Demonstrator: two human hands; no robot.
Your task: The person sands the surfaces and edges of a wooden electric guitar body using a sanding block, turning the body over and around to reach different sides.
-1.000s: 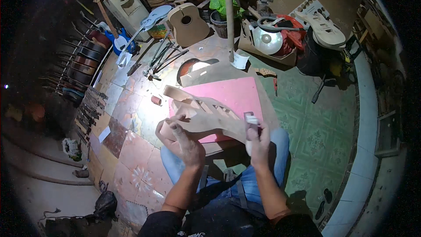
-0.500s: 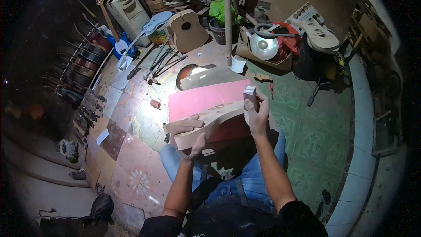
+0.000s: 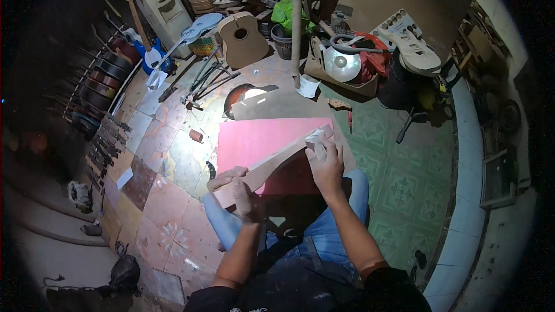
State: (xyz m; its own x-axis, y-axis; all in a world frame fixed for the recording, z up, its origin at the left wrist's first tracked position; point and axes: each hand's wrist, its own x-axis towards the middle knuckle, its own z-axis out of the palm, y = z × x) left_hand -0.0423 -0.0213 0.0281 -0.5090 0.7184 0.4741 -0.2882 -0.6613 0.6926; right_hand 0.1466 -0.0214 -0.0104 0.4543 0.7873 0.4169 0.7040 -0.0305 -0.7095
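Note:
An unfinished pale wooden guitar body (image 3: 272, 164) stands tilted on edge across my lap, its curved rim rising to the right. My left hand (image 3: 240, 193) grips its lower left end, fingers over the far side and thumb on the near side. In my right hand (image 3: 326, 164) is a small sanding block (image 3: 316, 137), pressed against the upper right end of the rim. The fingers partly hide the block. Beneath the wood lies a flat pink sheet (image 3: 254, 138), with a grey-brown board (image 3: 283, 104) beyond it.
A sunburst guitar piece (image 3: 240, 95) lies past the pink sheet. A brown cylinder (image 3: 196, 136) and metal clamps (image 3: 211, 78) are on the tiles to the left. A pole (image 3: 296, 34) rises ahead, near an acoustic guitar body (image 3: 243, 40). Guitars on a rack (image 3: 98, 86) line the left.
The guitar body has tilted, its left end lower and its right end higher. My right hand has tipped the sanding block from upright to lying along the rim.

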